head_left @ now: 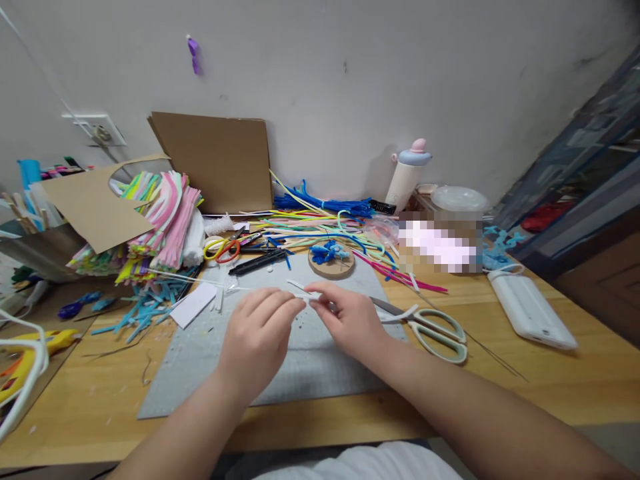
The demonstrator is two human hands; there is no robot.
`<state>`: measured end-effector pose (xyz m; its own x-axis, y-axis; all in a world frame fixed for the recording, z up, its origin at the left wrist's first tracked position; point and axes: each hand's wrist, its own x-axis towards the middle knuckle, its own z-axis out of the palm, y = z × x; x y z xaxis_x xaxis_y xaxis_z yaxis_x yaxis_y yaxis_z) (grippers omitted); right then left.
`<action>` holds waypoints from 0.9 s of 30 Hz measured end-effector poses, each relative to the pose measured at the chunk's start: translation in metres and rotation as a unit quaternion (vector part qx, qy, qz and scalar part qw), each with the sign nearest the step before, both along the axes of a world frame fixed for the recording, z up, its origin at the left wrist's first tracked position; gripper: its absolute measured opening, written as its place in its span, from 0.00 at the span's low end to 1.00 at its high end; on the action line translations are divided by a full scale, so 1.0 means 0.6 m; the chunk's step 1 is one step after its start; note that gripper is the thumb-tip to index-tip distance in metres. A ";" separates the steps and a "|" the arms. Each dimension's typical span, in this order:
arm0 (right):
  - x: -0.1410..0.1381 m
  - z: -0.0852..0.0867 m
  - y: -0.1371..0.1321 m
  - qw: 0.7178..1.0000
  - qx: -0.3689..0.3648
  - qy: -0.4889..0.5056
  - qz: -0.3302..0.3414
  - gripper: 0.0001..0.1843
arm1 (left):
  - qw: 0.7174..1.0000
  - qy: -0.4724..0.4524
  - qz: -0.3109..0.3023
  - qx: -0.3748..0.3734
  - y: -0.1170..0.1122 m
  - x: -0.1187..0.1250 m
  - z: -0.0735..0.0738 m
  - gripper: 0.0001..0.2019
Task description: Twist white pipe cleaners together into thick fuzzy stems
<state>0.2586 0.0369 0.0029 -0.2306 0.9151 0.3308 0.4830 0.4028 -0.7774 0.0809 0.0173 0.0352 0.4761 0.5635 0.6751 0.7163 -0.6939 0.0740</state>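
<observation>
Over the grey cutting mat (320, 373), my left hand (261, 330) and my right hand (350, 320) meet, fingertips almost touching. Both pinch a thin white pipe cleaner (296, 286); one short end sticks up between them, and a long thin white strand runs off to the left behind my left hand. Part of it is hidden by my fingers. Beyond my hands, a round wooden disc (333, 272) carries a twisted blue pipe cleaner shape (329, 251). Scissors with pale green handles (440, 333) lie just right of my right hand, a white strip across their blades.
Loose coloured pipe cleaners (320, 230) spread along the back, near orange-yellow scissors (223, 249) and a black tool (259, 263). Pastel bundles (165, 220) and a yellow glue gun (45, 343) are left. A white bottle (404, 177) and white power bank (533, 310) stand and lie right.
</observation>
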 end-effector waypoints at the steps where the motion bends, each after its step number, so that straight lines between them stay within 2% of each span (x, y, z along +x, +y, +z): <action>1: 0.002 0.000 -0.003 0.998 0.046 -0.050 0.005 0.15 | 1.000 0.016 0.019 -0.004 0.006 -0.002 0.012 0.08; 4: 0.008 -0.001 -0.007 0.974 0.155 -0.153 0.070 0.17 | 0.996 0.060 0.047 -0.043 0.028 -0.010 0.044 0.04; 6: 0.011 -0.001 -0.008 0.953 0.199 -0.197 0.117 0.18 | 0.993 0.084 0.044 -0.076 0.041 -0.013 0.060 0.04; 8: 0.012 -0.002 -0.009 0.943 0.219 -0.208 0.137 0.19 | 0.989 0.104 0.036 -0.099 0.049 -0.013 0.068 0.04; 10: 0.011 -0.002 -0.010 0.955 0.202 -0.169 0.136 0.19 | 0.991 0.101 0.036 -0.083 0.049 -0.011 0.071 0.03; 12: 0.008 -0.001 -0.010 0.977 0.152 -0.089 0.124 0.18 | 0.997 0.048 0.059 -0.022 0.039 -0.009 0.068 0.02; 14: 0.003 0.002 -0.007 0.992 0.077 0.003 0.103 0.15 | 0.995 -0.045 0.078 0.046 0.023 -0.006 0.057 0.04; 16: -0.001 0.005 -0.002 0.993 -0.016 0.087 0.079 0.14 | 0.986 -0.127 0.074 0.078 0.006 -0.002 0.039 0.06; 17: -0.002 0.006 0.001 0.987 -0.067 0.126 0.071 0.14 | 0.985 -0.144 0.066 0.071 -0.001 0.001 0.027 0.07; 20: -0.006 0.011 0.008 0.943 -0.212 0.245 0.075 0.17 | 0.986 -0.143 0.079 -0.029 -0.008 0.011 -0.011 0.05; 23: -0.007 0.014 0.009 0.884 -0.311 0.333 0.102 0.22 | 0.976 -0.142 0.085 -0.140 0.000 0.017 -0.040 0.09; 25: -0.008 0.014 0.008 0.858 -0.346 0.358 0.122 0.22 | 0.974 -0.135 0.072 -0.167 0.005 0.016 -0.050 0.06; 27: -0.009 0.012 0.008 0.849 -0.357 0.368 0.126 0.22 | 0.978 -0.126 0.070 -0.153 0.005 0.012 -0.053 0.04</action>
